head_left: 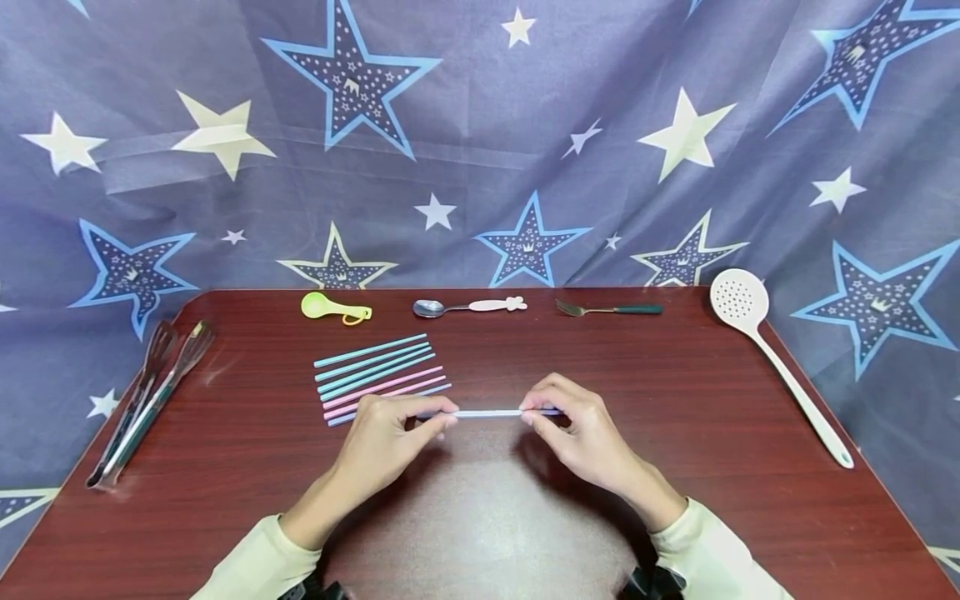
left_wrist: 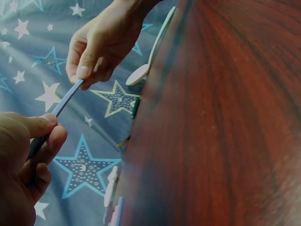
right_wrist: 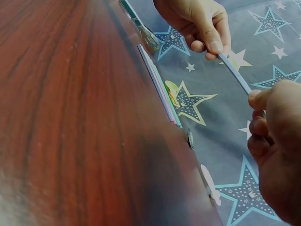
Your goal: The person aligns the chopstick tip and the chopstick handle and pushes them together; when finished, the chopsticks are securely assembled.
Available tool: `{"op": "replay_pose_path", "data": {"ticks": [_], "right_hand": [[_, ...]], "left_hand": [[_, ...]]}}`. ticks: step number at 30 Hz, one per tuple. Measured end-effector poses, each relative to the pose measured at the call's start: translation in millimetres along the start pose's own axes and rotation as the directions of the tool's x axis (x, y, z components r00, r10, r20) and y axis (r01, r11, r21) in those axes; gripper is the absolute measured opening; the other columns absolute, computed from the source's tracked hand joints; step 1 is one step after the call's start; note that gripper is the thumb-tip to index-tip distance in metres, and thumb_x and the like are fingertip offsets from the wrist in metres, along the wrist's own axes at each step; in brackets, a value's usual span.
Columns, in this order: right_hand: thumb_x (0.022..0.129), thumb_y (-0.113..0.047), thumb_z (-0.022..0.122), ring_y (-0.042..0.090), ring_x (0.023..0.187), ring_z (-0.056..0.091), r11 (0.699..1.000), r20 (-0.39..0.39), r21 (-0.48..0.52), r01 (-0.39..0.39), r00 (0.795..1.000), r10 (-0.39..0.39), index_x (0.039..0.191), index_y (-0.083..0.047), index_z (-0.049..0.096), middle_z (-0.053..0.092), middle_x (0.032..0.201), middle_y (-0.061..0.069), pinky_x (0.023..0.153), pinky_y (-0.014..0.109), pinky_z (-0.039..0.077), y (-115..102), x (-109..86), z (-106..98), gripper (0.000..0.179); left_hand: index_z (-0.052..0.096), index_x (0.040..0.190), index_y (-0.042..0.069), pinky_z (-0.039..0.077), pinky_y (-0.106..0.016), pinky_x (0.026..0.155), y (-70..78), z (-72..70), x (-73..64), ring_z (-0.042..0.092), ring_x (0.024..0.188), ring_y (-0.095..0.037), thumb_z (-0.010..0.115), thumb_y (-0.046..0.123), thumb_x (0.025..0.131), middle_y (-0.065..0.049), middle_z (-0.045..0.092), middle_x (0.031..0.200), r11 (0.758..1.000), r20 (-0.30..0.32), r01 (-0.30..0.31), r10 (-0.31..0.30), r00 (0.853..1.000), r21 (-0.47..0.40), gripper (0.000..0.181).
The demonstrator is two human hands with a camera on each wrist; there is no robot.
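A thin light-purple straw point(head_left: 487, 413) is stretched level between both hands, above the near middle of the table. The left hand point(head_left: 384, 437) pinches its left end between thumb and forefinger. At the other end the right hand point(head_left: 583, 429) holds it the same way, with a short bit of straw showing past the fingers. In the left wrist view the straw point(left_wrist: 67, 100) runs from one hand to the other. Just behind the left hand lies a row of straws: several teal ones point(head_left: 375, 363), two pink ones point(head_left: 386, 393) and a bluish-purple one point(head_left: 435, 389).
Along the back edge lie a yellow-green measuring spoon point(head_left: 318, 306), a spoon with a white handle point(head_left: 487, 306) and a fork with a green handle point(head_left: 637, 309). Tongs point(head_left: 153, 404) lie at the left edge, a white slotted skimmer point(head_left: 795, 375) at the right. A star-patterned cloth point(head_left: 465, 108) hangs behind.
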State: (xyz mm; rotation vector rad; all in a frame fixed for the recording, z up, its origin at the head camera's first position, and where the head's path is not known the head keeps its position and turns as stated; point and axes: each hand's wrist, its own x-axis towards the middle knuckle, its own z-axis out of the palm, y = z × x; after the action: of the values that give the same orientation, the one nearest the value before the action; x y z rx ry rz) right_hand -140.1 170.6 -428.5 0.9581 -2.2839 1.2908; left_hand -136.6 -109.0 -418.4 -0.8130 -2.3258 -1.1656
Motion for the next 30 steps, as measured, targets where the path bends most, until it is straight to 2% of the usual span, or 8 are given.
{"op": "replay_pose_path", "data": {"ticks": [4,9,15,17,19,25,30], "right_hand": [[0.089,-0.004,0.079,0.007,0.086,0.064,1.0,0.019,0.016,0.004,1.0,-0.004,0.098,-0.013,0.074,0.068,0.095,-0.004,0.074,0.021,0.052,0.3,3.3,0.4,0.013],[0.089,-0.002,0.078,0.005,0.082,0.06,0.999,0.001,0.023,-0.023,1.0,0.023,0.098,-0.014,0.074,0.068,0.091,-0.006,0.069,0.019,0.048,2.0,3.3,-5.1,0.015],[0.09,-0.001,0.077,0.004,0.075,0.055,0.997,-0.006,0.039,-0.069,0.998,0.07,0.096,-0.013,0.075,0.065,0.084,-0.007,0.061,0.018,0.042,5.0,5.2,-8.0,0.013],[0.09,-0.001,0.077,0.004,0.073,0.054,0.996,0.001,0.043,-0.081,0.997,0.081,0.095,-0.013,0.075,0.064,0.082,-0.007,0.06,0.018,0.042,5.2,7.9,-5.4,0.013],[0.09,-0.001,0.077,0.004,0.072,0.054,0.995,0.007,0.053,-0.09,0.996,0.09,0.094,-0.013,0.075,0.064,0.082,-0.007,0.06,0.018,0.041,5.3,11.2,-1.7,0.012],[0.092,-0.005,0.076,0.005,0.07,0.054,0.992,0.017,0.078,-0.102,0.995,0.101,0.093,-0.011,0.076,0.067,0.082,-0.004,0.062,0.018,0.044,9.5,22.7,15.3,0.007],[0.093,-0.006,0.076,0.004,0.072,0.058,0.987,0.058,0.069,-0.143,0.989,0.139,0.093,-0.012,0.076,0.068,0.082,-0.005,0.067,0.019,0.048,16.1,30.7,30.6,0.006]], "left_hand": [[0.082,0.09,0.023,0.022,-0.01,0.047,1.3,-7.9,0.4,0.033,0.051,0.007,0.088,0.013,0.08,0.017,0.051,0.053,0.999,-0.011,0.02,-0.02,1.0,0.034,0.015],[0.082,0.091,0.023,0.023,-0.011,0.047,0.7,-17.5,0.0,0.031,0.052,0.005,0.087,0.014,0.082,0.017,0.05,0.055,0.996,-0.012,0.066,-0.066,0.998,0.06,0.013],[0.082,0.09,0.021,0.029,-0.013,0.046,-4.2,-28.7,-6.3,0.036,0.053,0.004,0.088,0.009,0.08,0.014,0.069,0.07,0.992,-0.056,0.107,-0.103,0.993,0.07,0.017],[0.082,0.09,0.021,0.031,-0.013,0.047,-5.4,-32.1,-9.4,0.038,0.053,0.004,0.088,0.008,0.08,0.013,0.074,0.077,0.991,-0.065,0.114,-0.109,0.992,0.065,0.018],[0.082,0.091,0.022,0.031,-0.013,0.048,-6.4,-36.1,-12.4,0.039,0.053,0.003,0.088,0.009,0.08,0.015,0.07,0.073,0.99,-0.07,0.122,-0.118,0.991,0.066,0.018],[0.081,0.091,0.028,0.031,-0.014,0.048,-9.1,-55.6,-23.2,0.038,0.053,0.002,0.089,0.017,0.081,0.019,0.051,0.057,0.97,-0.061,0.212,-0.206,0.977,0.117,0.017],[0.082,0.095,0.024,0.035,-0.013,0.051,-15.5,-71.8,-35.6,0.041,0.055,0.003,0.087,0.007,0.081,0.018,0.065,0.068,0.957,-0.04,0.223,-0.22,0.975,0.184,0.022]]}}
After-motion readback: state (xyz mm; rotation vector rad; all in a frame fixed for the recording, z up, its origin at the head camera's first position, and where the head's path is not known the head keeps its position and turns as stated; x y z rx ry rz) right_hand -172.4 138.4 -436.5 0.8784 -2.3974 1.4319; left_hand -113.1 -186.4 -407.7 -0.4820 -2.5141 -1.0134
